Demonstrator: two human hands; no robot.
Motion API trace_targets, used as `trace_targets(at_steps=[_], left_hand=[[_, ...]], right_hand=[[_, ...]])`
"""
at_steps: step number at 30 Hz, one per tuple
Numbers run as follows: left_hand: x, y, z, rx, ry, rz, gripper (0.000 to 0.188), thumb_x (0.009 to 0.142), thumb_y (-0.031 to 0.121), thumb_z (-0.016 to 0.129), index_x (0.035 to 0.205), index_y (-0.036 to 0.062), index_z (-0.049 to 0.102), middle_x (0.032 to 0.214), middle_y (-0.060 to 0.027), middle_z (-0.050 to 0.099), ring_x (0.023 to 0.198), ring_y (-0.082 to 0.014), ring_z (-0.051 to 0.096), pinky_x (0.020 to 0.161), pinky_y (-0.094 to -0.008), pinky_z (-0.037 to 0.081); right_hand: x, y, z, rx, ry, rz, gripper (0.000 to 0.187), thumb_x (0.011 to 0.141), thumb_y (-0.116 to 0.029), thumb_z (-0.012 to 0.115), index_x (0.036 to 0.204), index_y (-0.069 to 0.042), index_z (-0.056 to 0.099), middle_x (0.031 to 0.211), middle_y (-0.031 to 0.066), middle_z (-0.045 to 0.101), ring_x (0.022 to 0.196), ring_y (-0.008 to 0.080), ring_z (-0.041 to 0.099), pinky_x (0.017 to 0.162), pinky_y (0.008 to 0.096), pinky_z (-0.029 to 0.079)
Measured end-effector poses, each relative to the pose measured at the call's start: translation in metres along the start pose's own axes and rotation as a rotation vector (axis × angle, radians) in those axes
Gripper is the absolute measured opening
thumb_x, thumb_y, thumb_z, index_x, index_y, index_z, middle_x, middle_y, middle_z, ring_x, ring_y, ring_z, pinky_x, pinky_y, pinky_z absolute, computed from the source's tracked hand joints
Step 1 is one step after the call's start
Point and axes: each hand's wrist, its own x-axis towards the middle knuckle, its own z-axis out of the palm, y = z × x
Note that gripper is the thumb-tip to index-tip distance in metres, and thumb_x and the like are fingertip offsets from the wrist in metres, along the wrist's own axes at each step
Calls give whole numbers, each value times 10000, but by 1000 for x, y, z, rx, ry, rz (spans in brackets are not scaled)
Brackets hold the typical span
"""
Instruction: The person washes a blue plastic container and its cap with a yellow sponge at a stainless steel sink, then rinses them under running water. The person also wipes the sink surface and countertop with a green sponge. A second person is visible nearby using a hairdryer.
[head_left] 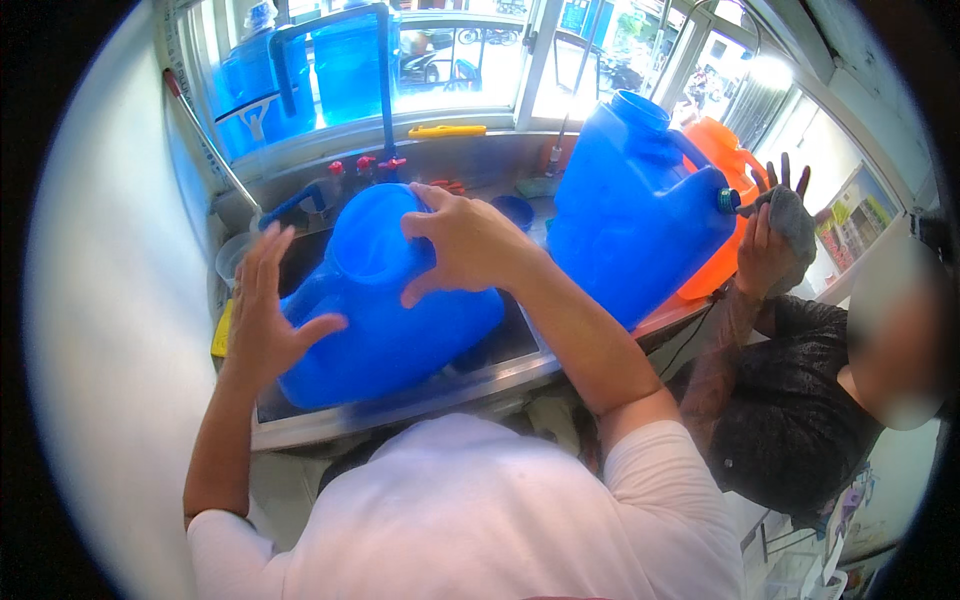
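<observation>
A large blue plastic jug (400, 345) with a wide round mouth lies tilted over the sink, its mouth facing me. My right hand (470, 240) is at the right side of that mouth, thumb and fingers spread and bent; whether it presses on the rim I cannot tell. To the left, my left hand (262, 315) is open beside the jug's handle, fingers up and thumb stretched toward the jug. Nothing shows in its palm.
A second blue jug (640, 215) with a dark spout cap stands at right, before an orange jug (735, 165). A co-worker there holds a grey cloth (790, 235). Behind are red-handled taps (365, 167), a yellow-handled tool (447, 131) and clear blue water bottles (355, 65).
</observation>
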Motion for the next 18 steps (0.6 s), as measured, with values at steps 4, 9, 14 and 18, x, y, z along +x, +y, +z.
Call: trace_targets(at_steps=[4, 9, 14, 18], left_hand=[[-27, -26, -3, -77, -442, -363, 558, 814, 391, 773, 1237, 76, 591, 1079, -183, 666, 984, -332, 649, 878, -431, 504], [-40, -25, 15, -257, -485, -658, 409, 840, 371, 745, 1056, 34, 658, 909, -181, 680, 877, -323, 653, 798, -414, 501], [-39, -20, 15, -182, -388, -705, 343, 799, 299, 784, 970, 23, 674, 894, -156, 678, 855, -311, 639, 793, -419, 488], [-31, -22, 8, -92, -373, -659, 348, 763, 251, 811, 988, 18, 683, 945, -155, 682, 894, -321, 631, 831, -423, 480]], right_hand=[[3, 11, 5, 33, -29, -31, 663, 604, -551, 857, 1058, -111, 660, 1471, 254, 408, 1162, 420, 590, 938, 453, 511], [20, 52, 44, 425, 92, -46, 659, 725, -457, 827, 1262, -155, 592, 1494, 240, 387, 1203, 383, 577, 958, 433, 504], [41, 167, 138, 822, 420, 443, 628, 897, -347, 685, 1414, -75, 456, 1350, 200, 566, 1202, 295, 593, 972, 378, 489], [30, 256, 212, 210, -54, 802, 662, 872, -333, 663, 1437, -86, 421, 1320, 202, 580, 1261, 331, 539, 1030, 435, 438]])
